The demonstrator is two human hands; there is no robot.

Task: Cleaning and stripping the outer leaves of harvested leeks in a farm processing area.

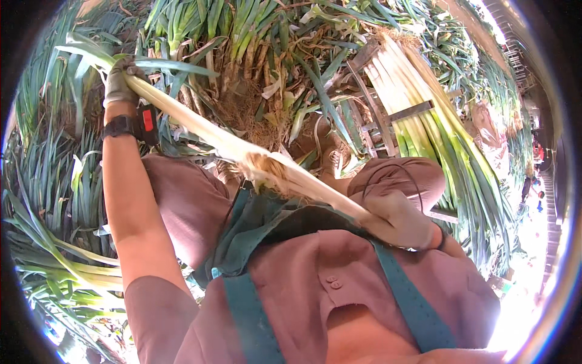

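Observation:
A long leek (194,128) slants across my front from upper left to lower right. My gloved left hand (123,80) is closed round it near the green leaves. Midway along, a frayed brown tuft (265,167), like roots or dry skin, hangs from it. Beyond the tuft a pale strip of the leek (327,195) stretches to my gloved right hand (401,222), whose fingers are closed on its end. I cannot tell whether this strip is a peeled outer layer. My right fingertips are partly hidden.
A bundle of cleaned leeks (418,100) lies in a metal-and-wood rack (411,112) at the right. Untrimmed leeks with roots (242,54) are heaped ahead, and more leeks (54,176) line the left. A teal apron (242,227) covers my lap between my bent knees.

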